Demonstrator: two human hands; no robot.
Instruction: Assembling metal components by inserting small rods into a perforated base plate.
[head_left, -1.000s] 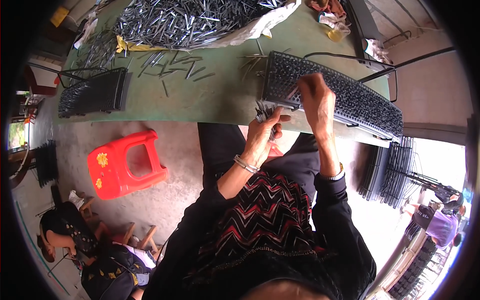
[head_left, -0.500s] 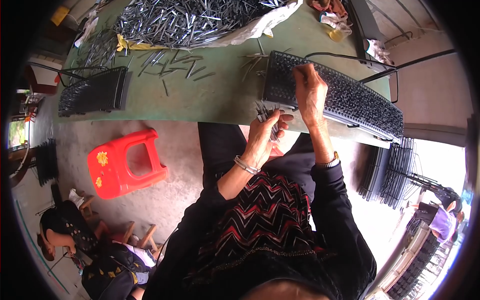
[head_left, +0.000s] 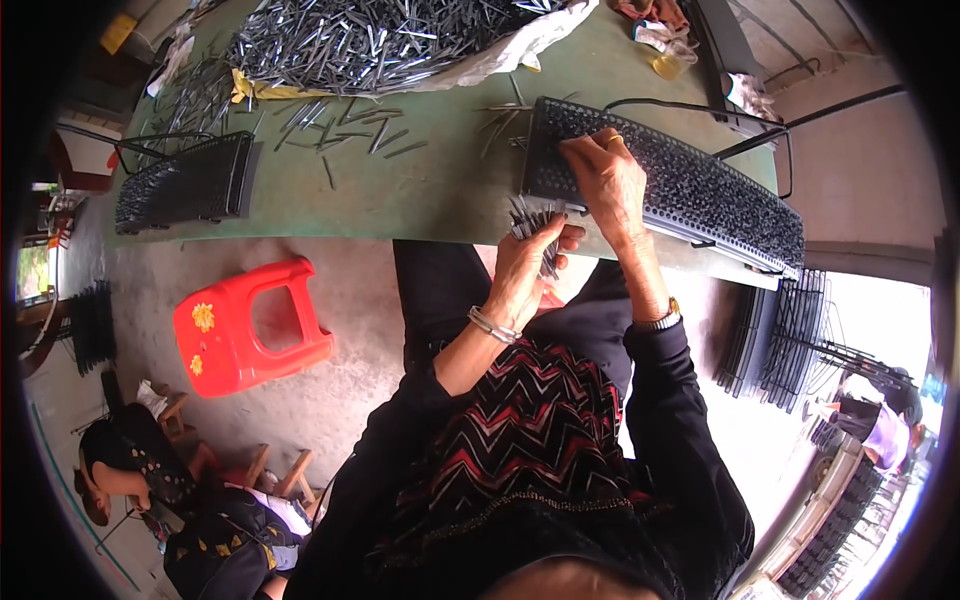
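Note:
My left hand (head_left: 525, 262) is closed around a bunch of thin dark metal strips (head_left: 535, 222), whose ends fan out past the thumb near the table's front edge. Over the left part of a long black perforated rack (head_left: 720, 205), my right hand (head_left: 612, 185) has its fingertips pinched together against the holed top. Whatever sits between those fingertips is too small and hidden to make out. Most of the rack to the right of the hand is densely filled with small upright dark pieces; around the fingertips, bare holes show.
A big heap of metal strips (head_left: 380, 40) lies on a sheet at the far side of the green table (head_left: 440, 180), with loose strips before it. Another black rack (head_left: 185, 182) stands at left. A red plastic stool (head_left: 225, 335) is on the floor. Other people (head_left: 125, 465) sit behind.
My right hand has moved a little left and down over the rack, its fingers still pinched. The left hand keeps its bunch of strips and has barely shifted.

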